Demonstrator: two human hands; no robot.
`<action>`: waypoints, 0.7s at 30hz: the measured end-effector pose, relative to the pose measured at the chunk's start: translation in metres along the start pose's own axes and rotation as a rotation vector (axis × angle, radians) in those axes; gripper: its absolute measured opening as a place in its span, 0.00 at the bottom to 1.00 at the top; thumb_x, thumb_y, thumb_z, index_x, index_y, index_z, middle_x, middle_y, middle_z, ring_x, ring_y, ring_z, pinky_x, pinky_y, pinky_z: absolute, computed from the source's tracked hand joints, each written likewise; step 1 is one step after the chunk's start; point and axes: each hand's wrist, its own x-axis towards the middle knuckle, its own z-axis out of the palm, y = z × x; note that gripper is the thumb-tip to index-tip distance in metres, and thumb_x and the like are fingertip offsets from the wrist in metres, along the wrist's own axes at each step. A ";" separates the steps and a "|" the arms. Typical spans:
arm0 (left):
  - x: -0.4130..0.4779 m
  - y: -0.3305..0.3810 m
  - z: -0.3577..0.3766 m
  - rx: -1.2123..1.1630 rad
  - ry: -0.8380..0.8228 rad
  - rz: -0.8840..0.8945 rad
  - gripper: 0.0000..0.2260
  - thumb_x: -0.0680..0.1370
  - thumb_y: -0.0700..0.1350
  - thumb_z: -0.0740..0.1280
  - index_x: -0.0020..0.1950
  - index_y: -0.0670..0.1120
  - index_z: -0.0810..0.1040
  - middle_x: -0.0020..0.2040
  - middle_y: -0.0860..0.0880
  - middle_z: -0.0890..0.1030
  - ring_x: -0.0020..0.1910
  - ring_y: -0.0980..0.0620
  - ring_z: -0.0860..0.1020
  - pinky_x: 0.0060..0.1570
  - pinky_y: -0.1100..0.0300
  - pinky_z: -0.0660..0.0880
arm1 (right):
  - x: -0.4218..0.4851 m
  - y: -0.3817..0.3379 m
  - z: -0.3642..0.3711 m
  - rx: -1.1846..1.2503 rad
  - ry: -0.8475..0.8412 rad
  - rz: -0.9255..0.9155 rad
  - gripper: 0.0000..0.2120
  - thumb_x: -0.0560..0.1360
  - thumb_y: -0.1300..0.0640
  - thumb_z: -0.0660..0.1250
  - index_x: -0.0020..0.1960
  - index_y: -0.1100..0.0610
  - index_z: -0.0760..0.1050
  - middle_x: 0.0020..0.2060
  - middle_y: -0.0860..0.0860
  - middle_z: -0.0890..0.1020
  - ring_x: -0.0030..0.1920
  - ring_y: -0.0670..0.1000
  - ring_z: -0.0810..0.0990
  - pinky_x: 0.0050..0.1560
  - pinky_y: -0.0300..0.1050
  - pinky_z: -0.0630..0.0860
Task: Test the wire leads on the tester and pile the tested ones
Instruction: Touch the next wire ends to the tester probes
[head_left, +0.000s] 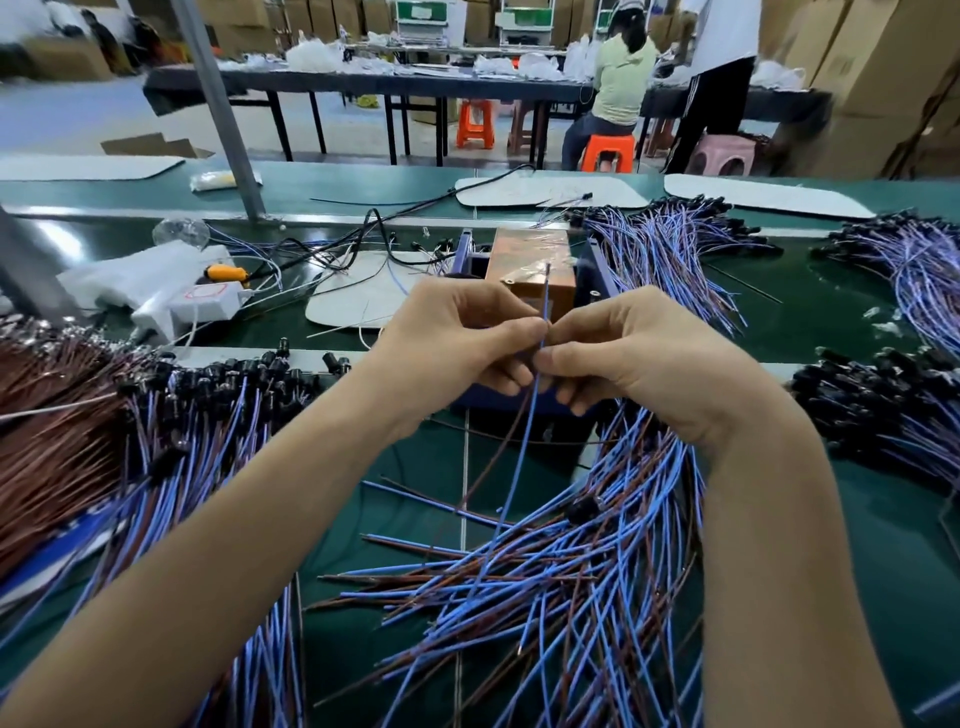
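A green counter in a busy workshop is strewn with blue and brown wires. At its middle the fingers of both hands meet. The left hand pinches a blue wire lead between thumb and forefinger, and the right hand pinches the same lead just beside it, fingertips touching. The grip sits close to the lead's upper end, likely so the short, stiff tip can be steered with precision. That tip stands above the pinch, in front of the tester, a blue-framed box with a coppery top just behind the hands. Whether it touches the tester I cannot tell. Below the hands the lead and a brown wire hang down into a loose heap in front of the person, within easy reach. A neater pile with black ends lies to the left, and more bundles lie beyond on the right. Which pile is the tested one I cannot say.
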 end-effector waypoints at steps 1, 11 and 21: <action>0.001 -0.001 0.000 -0.007 0.003 -0.010 0.05 0.76 0.35 0.68 0.40 0.41 0.78 0.29 0.48 0.81 0.24 0.55 0.77 0.26 0.66 0.75 | 0.001 0.001 -0.001 -0.003 0.004 0.012 0.06 0.73 0.69 0.68 0.38 0.64 0.80 0.28 0.54 0.80 0.27 0.48 0.76 0.27 0.35 0.76; 0.015 -0.027 -0.008 0.156 -0.012 -0.236 0.08 0.79 0.35 0.64 0.39 0.38 0.77 0.28 0.46 0.81 0.21 0.55 0.75 0.22 0.66 0.71 | 0.009 0.034 -0.027 -0.159 0.247 0.313 0.06 0.74 0.70 0.63 0.42 0.71 0.78 0.29 0.59 0.78 0.21 0.47 0.70 0.19 0.34 0.67; 0.025 -0.040 -0.016 0.283 0.162 -0.140 0.11 0.79 0.40 0.65 0.37 0.41 0.79 0.28 0.48 0.81 0.20 0.55 0.72 0.21 0.65 0.70 | 0.023 0.043 -0.021 -0.219 0.327 0.235 0.14 0.79 0.58 0.63 0.40 0.60 0.82 0.24 0.50 0.74 0.20 0.44 0.65 0.24 0.35 0.64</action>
